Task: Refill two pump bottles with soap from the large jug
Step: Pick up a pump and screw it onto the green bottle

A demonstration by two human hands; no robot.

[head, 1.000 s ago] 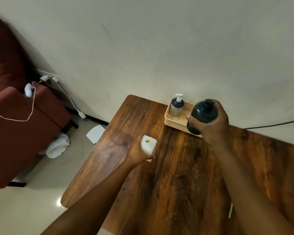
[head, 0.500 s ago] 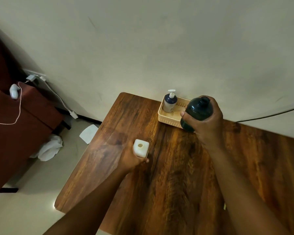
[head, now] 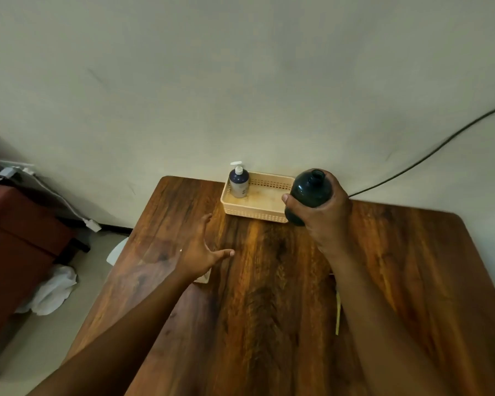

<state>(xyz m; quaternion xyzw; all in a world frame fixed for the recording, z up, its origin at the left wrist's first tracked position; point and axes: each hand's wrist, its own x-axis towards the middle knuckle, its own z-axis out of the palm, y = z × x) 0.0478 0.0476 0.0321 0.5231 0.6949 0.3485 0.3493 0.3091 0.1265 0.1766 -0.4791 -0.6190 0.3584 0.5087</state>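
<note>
My right hand (head: pixel 325 218) grips a dark green bottle (head: pixel 310 190) with its neck uncovered, held upright just in front of the right end of a beige basket (head: pixel 255 208). A small navy pump bottle (head: pixel 238 182) with a white pump stands in the basket's left end. My left hand (head: pixel 199 251) hovers over the wooden table (head: pixel 269 310), fingers spread, holding nothing. A pale cream object (head: pixel 203 278) peeks out on the table beneath that wrist, mostly hidden. No large jug is in view.
The table stands against a pale wall; a black cable (head: pixel 429 155) runs along the wall at right. Left of the table lie a dark red sofa (head: pixel 17 252), white cloths (head: pixel 52 292) on the floor and a white charger cable (head: pixel 77 215).
My left hand let go of the cream piece it held, and its fingers spread above the table. My right hand with the green bottle stayed by the basket.
</note>
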